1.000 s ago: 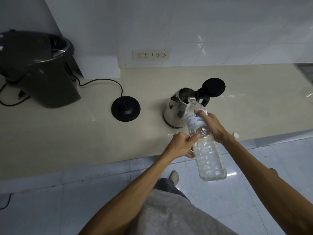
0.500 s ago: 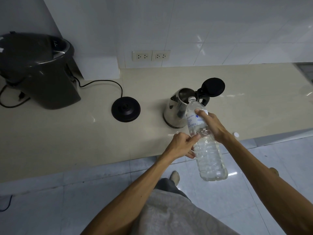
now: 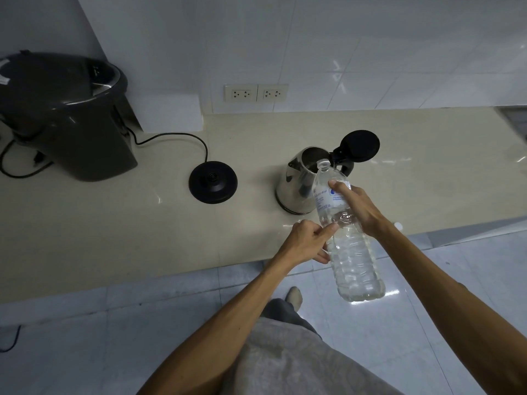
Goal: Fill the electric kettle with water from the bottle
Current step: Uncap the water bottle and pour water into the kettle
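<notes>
A steel electric kettle (image 3: 296, 181) stands on the beige counter (image 3: 142, 223), its black lid (image 3: 360, 145) flipped open to the right. I hold a clear plastic water bottle (image 3: 350, 252), uncapped and tilted, with its mouth at the kettle's rim. My right hand (image 3: 359, 208) wraps around the bottle's labelled upper part. My left hand (image 3: 309, 240) grips the bottle's middle from the left. Water fills the lower part of the bottle. The kettle's black round base (image 3: 213, 181) lies to the left of the kettle, apart from it.
A dark grey appliance (image 3: 65, 115) stands at the far left, with cords trailing around it. Two wall sockets (image 3: 256, 93) sit above the counter. A small white cap (image 3: 397, 225) lies near the counter's front edge, right of my right wrist. Tiled floor is below.
The bottle and both hands have stayed almost still at the kettle's opening; only the view has shifted slightly.
</notes>
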Demonstrator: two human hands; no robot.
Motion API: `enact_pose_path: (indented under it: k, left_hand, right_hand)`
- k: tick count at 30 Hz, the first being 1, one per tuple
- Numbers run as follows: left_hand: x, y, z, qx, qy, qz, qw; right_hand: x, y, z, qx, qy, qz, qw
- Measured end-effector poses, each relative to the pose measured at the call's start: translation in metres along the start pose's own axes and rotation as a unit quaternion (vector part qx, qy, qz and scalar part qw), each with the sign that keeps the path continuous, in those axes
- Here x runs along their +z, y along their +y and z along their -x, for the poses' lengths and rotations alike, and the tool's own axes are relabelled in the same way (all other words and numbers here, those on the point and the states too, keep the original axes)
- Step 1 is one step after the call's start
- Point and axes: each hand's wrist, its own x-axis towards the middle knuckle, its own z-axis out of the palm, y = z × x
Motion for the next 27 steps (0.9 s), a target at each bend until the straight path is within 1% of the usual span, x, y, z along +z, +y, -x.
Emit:
enact_pose_path:
  k: [7, 27]
  left_hand:
    - [0.0, 0.0, -0.002, -0.006, 0.001, 0.013, 1.0]
    - [0.011, 0.006, -0.005, -0.009, 0.002, 0.014, 1.0]
  right_hand:
    - [-0.001, 0.0, -0.003, 0.006, -0.002, -0.006, 1.0]
    - [-0.013, 0.002, -0.008, 0.009, -0.025, 0.02, 0.999]
